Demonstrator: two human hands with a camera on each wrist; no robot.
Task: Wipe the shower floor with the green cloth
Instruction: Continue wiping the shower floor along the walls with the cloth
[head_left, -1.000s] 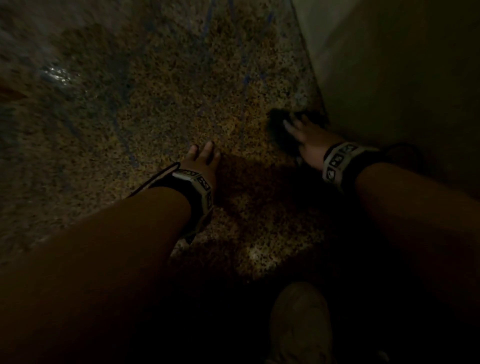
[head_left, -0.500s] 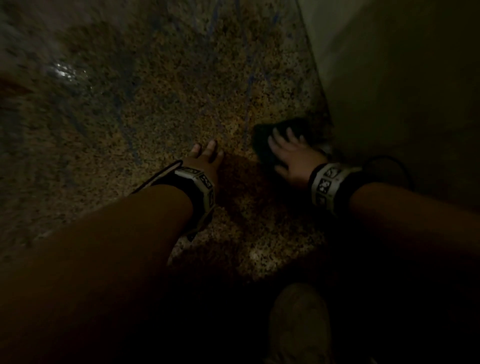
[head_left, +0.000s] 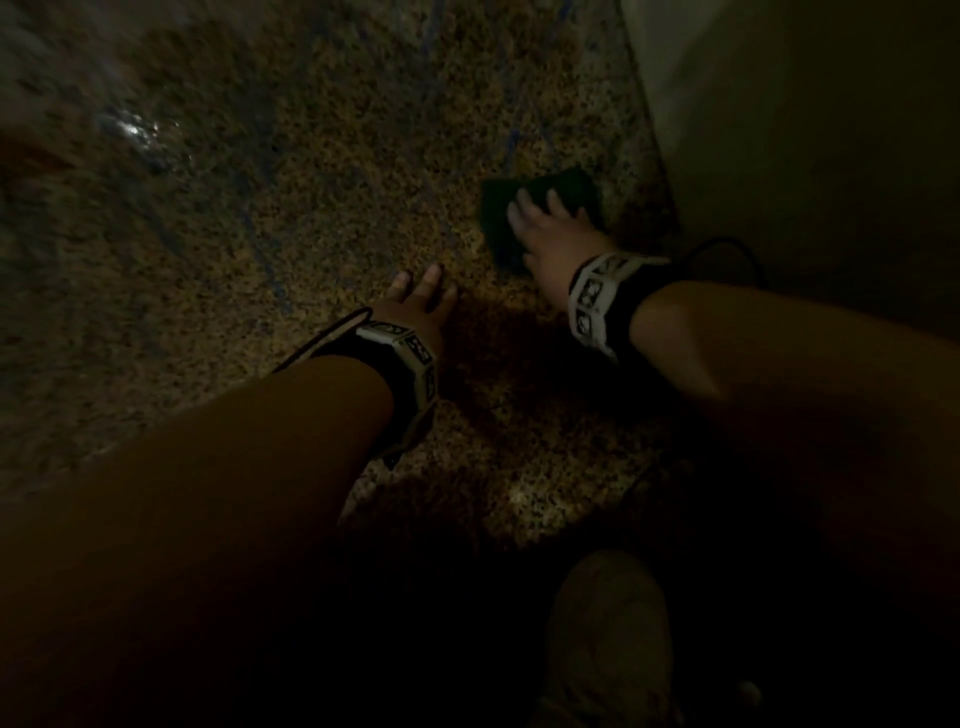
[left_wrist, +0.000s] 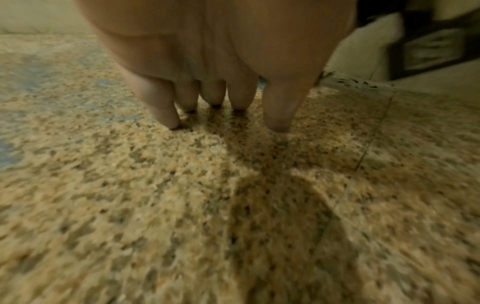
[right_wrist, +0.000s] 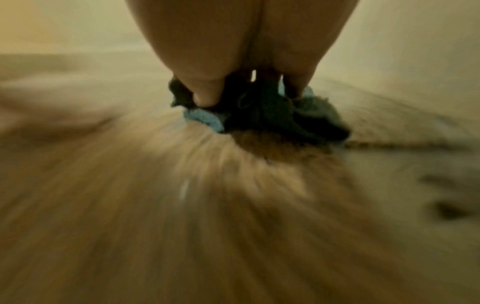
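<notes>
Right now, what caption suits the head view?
Right hand presses a green cloth on the speckled floor; left hand braces.

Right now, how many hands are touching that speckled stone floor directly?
1. The left hand rests its fingertips straight on the speckled stone shower floor. The right hand presses the dark green cloth instead, near the wall.

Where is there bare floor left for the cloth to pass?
Bare shower floor runs wide ahead and left of the left hand. It is tight on the right: the right hand presses the green cloth beside the wall.
</notes>
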